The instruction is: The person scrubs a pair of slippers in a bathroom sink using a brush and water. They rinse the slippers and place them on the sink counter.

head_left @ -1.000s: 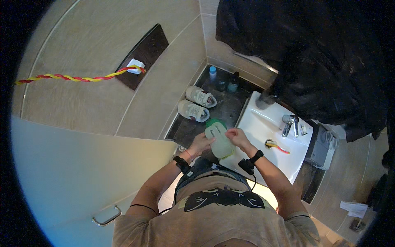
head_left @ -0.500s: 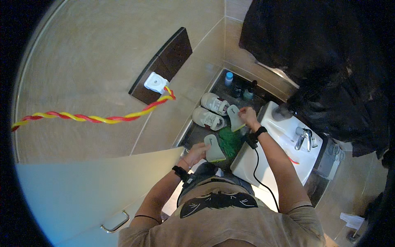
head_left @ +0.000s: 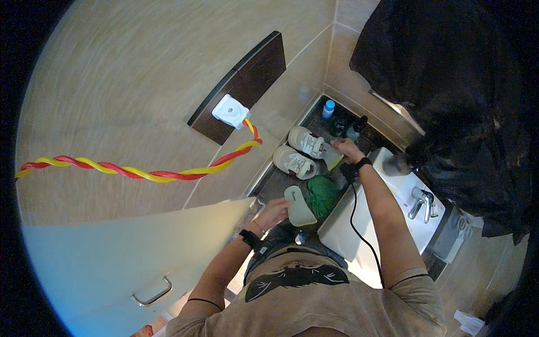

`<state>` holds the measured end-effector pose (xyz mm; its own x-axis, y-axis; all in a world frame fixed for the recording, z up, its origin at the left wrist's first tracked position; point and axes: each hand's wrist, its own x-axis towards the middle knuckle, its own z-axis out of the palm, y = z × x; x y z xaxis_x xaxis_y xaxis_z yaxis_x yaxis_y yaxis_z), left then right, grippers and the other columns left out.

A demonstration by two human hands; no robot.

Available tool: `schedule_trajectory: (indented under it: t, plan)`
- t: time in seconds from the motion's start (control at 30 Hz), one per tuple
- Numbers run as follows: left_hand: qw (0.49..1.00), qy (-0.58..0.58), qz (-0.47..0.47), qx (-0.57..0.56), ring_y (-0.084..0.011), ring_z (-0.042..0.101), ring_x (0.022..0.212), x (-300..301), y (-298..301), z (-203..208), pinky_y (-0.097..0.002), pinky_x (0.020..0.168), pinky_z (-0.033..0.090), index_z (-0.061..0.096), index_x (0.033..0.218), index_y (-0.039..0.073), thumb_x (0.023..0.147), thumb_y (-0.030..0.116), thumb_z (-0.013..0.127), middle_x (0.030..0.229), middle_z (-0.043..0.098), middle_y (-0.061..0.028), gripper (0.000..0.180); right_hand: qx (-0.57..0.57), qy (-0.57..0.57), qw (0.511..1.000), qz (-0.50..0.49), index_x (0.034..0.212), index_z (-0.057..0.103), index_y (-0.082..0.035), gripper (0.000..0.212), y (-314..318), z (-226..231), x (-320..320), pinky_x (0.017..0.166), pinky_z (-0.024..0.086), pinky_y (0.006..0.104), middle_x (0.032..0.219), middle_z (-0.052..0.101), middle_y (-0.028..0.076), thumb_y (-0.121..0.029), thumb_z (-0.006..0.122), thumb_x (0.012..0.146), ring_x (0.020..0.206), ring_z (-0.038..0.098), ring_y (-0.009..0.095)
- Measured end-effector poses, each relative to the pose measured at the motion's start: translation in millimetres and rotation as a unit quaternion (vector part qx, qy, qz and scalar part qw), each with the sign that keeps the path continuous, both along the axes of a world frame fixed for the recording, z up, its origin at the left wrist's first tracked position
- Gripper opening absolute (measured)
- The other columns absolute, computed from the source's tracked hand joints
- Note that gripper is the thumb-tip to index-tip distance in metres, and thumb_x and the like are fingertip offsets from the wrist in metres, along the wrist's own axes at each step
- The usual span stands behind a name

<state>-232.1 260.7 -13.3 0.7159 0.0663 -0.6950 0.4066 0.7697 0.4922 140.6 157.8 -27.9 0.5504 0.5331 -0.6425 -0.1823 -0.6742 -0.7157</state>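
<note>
My left hand (head_left: 273, 214) grips the edge of a pale grey-green insole (head_left: 299, 206), which lies flat in the air with its printed face up. Between the fingers of my right hand (head_left: 348, 150) is a second insole (head_left: 332, 156), tilted and partly hidden by the hand. Its far end is at the heel opening of the farther white shoe (head_left: 306, 141); whether it is inside I cannot tell. The nearer white shoe (head_left: 293, 163) stands alongside, toes toward the wall. A crumpled green cloth or mesh (head_left: 321, 195) sits between my hands on the dark counter (head_left: 269, 182).
On the right is a white washbasin (head_left: 359, 216) with a chrome tap (head_left: 421, 203). Small bottles, one blue-capped (head_left: 328, 109), stand at the back corner. A red-yellow twisted cord (head_left: 185, 175) hangs from a wall plug (head_left: 231, 111). Black cloth (head_left: 432, 84) hangs above the basin.
My right hand has brought its insole against the farther shoe and turned it more edge-on. The left insole has swung slightly. The whole view has shifted, so the scene sits farther right.
</note>
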Motion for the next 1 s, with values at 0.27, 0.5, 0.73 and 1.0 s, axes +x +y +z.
schedule_trajectory:
  t: [0.27, 0.5, 0.73, 1.0]
  plan:
    - [0.999, 0.003, 0.034, -0.029, -0.0204, 0.066, 0.098, 23, -13, -16, -0.0349, 0.086, 0.056, 0.056, 0.125, 0.002, 0.099, 0.015, 0.055, 0.11, 0.067, -0.0075, 0.029, 0.077, 0.183, 0.98, -0.002, 0.126, 0.055, -0.01, 0.043, -43, -4, -5, 0.052, 0.05, 0.0289, 0.085, 0.067, 0.002, -0.027, 0.071, 0.09, 0.066, 0.061, 0.012]
    - [1.0, -0.002, 0.028, -0.015, -0.0208, 0.066, 0.101, 40, -17, 4, -0.0356, 0.087, 0.055, 0.057, 0.125, 0.006, 0.098, 0.015, 0.054, 0.113, 0.065, -0.0076, 0.029, -0.011, 0.094, 0.987, 0.132, 0.105, 0.068, -0.008, 0.027, -37, 53, 10, 0.052, 0.05, 0.0258, 0.079, 0.065, -0.001, -0.016, 0.067, 0.08, 0.064, 0.06, 0.009]
    - [0.978, -0.077, 0.166, 0.097, -0.0206, 0.068, 0.096, 57, 7, 28, -0.0337, 0.08, 0.057, 0.056, 0.122, 0.006, 0.1, 0.02, 0.054, 0.111, 0.066, -0.0088, 0.026, 0.193, 0.102, 0.976, -0.003, 0.112, 0.064, -0.01, 0.021, -13, 56, 10, 0.066, 0.053, 0.0286, 0.093, 0.067, -0.002, -0.013, 0.063, 0.091, 0.082, 0.064, 0.01]
    - [0.926, -0.007, 0.174, 0.336, -0.0163, 0.068, 0.09, 67, 30, 56, -0.0309, 0.068, 0.059, 0.055, 0.119, 0.006, 0.096, 0.016, 0.06, 0.102, 0.069, -0.0082, 0.026, 0.202, 0.128, 0.96, -0.148, 0.097, 0.058, -0.008, 0.026, 36, -2, -72, 0.063, 0.056, 0.0331, 0.088, 0.066, 0.004, -0.012, 0.077, 0.08, 0.077, 0.066, 0.016]
